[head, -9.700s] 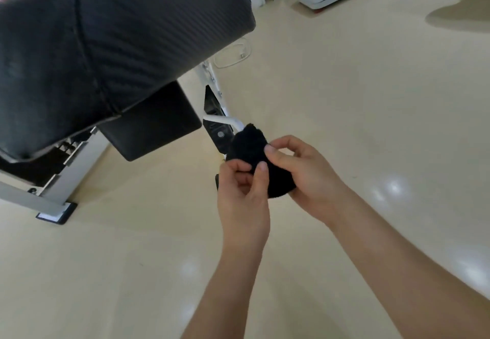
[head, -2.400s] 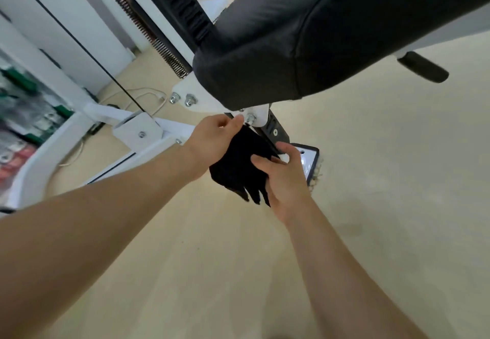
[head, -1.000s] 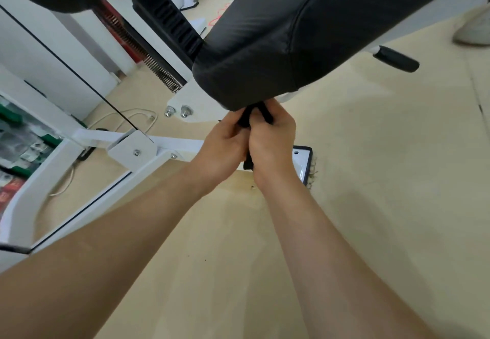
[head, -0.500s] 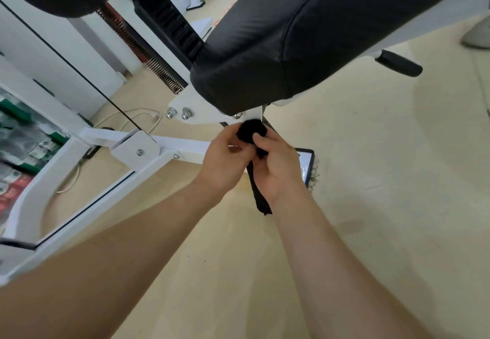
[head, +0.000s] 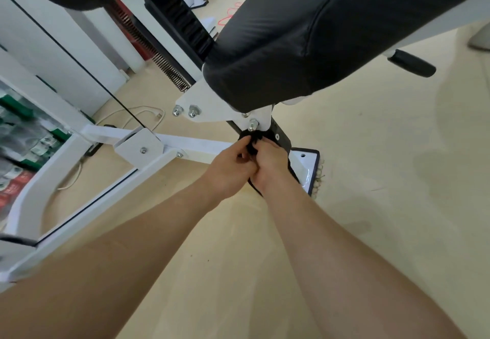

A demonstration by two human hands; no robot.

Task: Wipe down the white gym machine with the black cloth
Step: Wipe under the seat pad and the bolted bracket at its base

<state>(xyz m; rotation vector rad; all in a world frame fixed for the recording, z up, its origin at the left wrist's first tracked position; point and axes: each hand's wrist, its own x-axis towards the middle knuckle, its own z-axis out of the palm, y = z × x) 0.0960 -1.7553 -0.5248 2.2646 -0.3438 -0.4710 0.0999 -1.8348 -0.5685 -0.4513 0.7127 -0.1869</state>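
The black cloth (head: 253, 141) is bunched between both hands, just below the seat bracket of the white gym machine (head: 201, 145). My left hand (head: 229, 167) pinches it from the left and my right hand (head: 273, 164) grips it from the right. A strip of cloth (head: 256, 188) hangs down under my right wrist. Both hands sit close to the machine's sloping black post (head: 278, 137) and white foot plate (head: 305, 166). Most of the cloth is hidden by my fingers.
A large black padded seat (head: 318, 33) overhangs the hands. A black ribbed rail (head: 180, 20) and a coil spring (head: 159, 60) run up to the left. White frame beams (head: 79, 187) and a white cable (head: 132, 115) lie on the beige floor. A black handle (head: 412, 65) sticks out right.
Both hands have dropped a little from under the seat edge toward the post and foot plate, still working the cloth. The loose strip of cloth now shows less.
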